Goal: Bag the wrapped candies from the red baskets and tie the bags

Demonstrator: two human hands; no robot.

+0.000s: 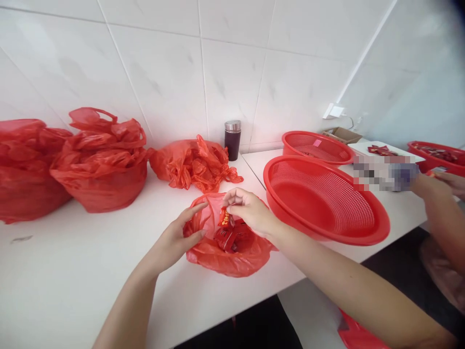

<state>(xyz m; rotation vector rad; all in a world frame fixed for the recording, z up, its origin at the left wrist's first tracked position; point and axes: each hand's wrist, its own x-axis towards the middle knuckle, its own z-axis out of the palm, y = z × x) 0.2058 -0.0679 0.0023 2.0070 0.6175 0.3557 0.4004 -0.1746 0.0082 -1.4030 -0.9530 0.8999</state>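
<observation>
Two bulging red plastic bags are standing at the left of the white table [65, 281]: the outer bag [29, 169] is being cut off by the view's edge, and the handled bag [101, 174] is sitting just beside it. To their right, a slumped red bag [189, 157] is lying crumpled near the tiled wall [163, 68].

Next, the left hand [174, 240] is reaching to the left rim of the open red bag [236, 264]. Its thumb and fingers are spreading wide and holding nothing; contact with the rim cannot be determined. Several dark red packets [232, 240] are lying inside this bag. One red packet with yellow lettering [225, 218] is being held at the bag's mouth, over the others. Behind, a dark flask [232, 143] with a metallic lid is standing upright near the wall. The right hand [250, 211] is pinching the lettered packet between thumb and fingers in a narrow grip.

Farther right, a large red basket [363, 237] is resting on the table, with a second basket [319, 150] sitting behind it. A wall socket [333, 111] is showing above a cardboard box [341, 134]. At far right, a co-worker's arm [439, 198] is extending near a third basket [446, 165].
</observation>
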